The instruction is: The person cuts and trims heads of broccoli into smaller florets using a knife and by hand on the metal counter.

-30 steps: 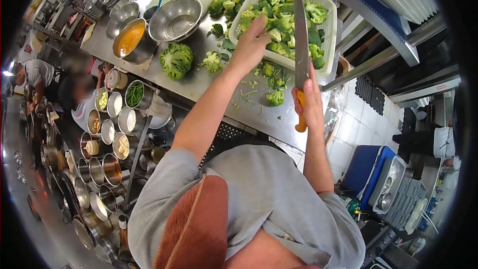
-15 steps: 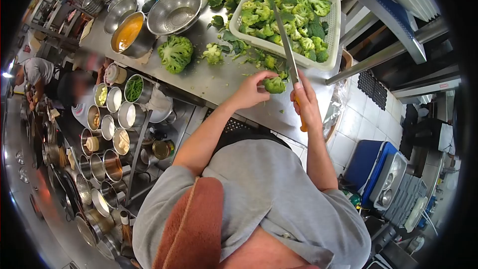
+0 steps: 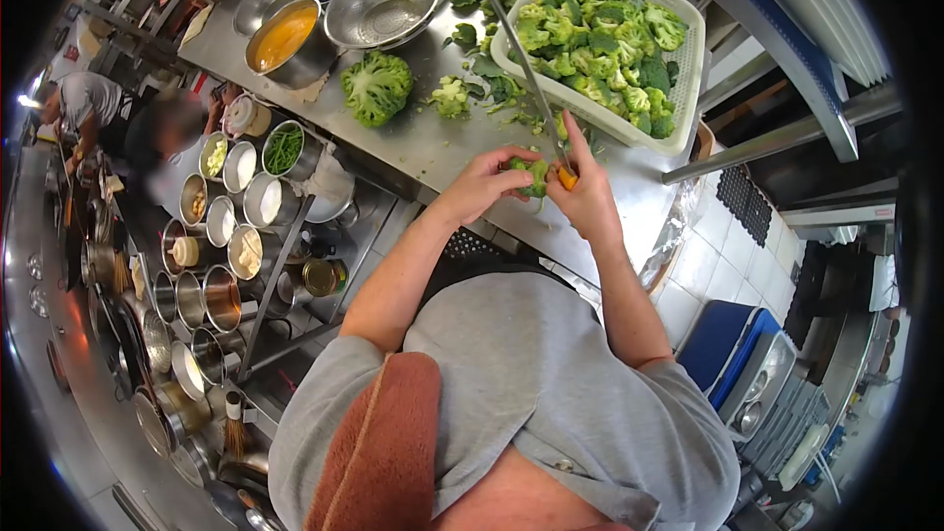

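My left hand is closed around a small broccoli floret above the front edge of the steel table. In my right hand is a long kitchen knife with an orange handle, its blade pointing up and away. The knife's base is right beside the floret; whether the edge touches it I cannot tell. Beyond my hands stands a white plastic basket full of cut florets. A big broccoli head and a smaller broccoli piece lie to the left, among leaf scraps.
A steel colander and a pot of orange liquid stand at the table's back left. Lower left are several metal containers of ingredients, including green beans. A blue cooler sits on the floor at right. Two people work at far left.
My right hand has turned, and the knife now tilts further left, its handle close against the floret. My left fingers have closed more around the floret. The whole view has shifted slightly.
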`<state>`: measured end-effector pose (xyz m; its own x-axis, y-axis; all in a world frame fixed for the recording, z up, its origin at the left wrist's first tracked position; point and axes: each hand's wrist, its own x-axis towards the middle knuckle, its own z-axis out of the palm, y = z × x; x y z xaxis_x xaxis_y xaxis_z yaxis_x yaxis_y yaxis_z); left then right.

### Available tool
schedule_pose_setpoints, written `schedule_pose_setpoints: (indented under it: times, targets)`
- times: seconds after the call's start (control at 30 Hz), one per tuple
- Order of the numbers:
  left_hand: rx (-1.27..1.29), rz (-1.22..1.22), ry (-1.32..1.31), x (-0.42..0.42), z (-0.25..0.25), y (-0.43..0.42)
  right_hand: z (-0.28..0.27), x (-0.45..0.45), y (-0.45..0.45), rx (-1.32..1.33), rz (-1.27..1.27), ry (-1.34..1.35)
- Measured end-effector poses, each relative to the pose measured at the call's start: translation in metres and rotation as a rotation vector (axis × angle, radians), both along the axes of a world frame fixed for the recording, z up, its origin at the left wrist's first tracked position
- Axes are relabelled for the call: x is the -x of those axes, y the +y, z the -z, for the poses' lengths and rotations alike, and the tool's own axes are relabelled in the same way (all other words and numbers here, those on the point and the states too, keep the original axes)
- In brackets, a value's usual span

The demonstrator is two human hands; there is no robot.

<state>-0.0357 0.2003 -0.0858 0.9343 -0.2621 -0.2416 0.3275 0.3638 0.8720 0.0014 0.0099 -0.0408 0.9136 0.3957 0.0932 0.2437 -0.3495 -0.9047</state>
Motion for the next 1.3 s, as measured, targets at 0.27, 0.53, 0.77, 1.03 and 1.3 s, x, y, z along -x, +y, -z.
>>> schedule_pose_setpoints:
  times: [0.27,0.53,0.77,1.03,1.3]
  targets:
    - [-0.276,-0.016,-0.153,0.006,-0.003,0.014,0.016,-0.024,-0.004,0.034,-0.018,-0.020]
    - [-0.680,-0.087,-0.377,0.002,-0.018,0.005,0.010,-0.011,0.009,-0.096,0.000,-0.026]
    - [-0.687,-0.227,-0.549,0.003,-0.001,-0.005,0.025,-0.023,0.006,-0.087,0.181,-0.075]
    - [-0.834,-0.460,-1.033,0.006,0.004,0.009,0.020,-0.027,-0.016,0.157,0.233,-0.128]
    - [-0.899,-0.597,-0.774,0.007,0.014,0.010,0.049,-0.009,-0.040,0.031,0.273,0.042]
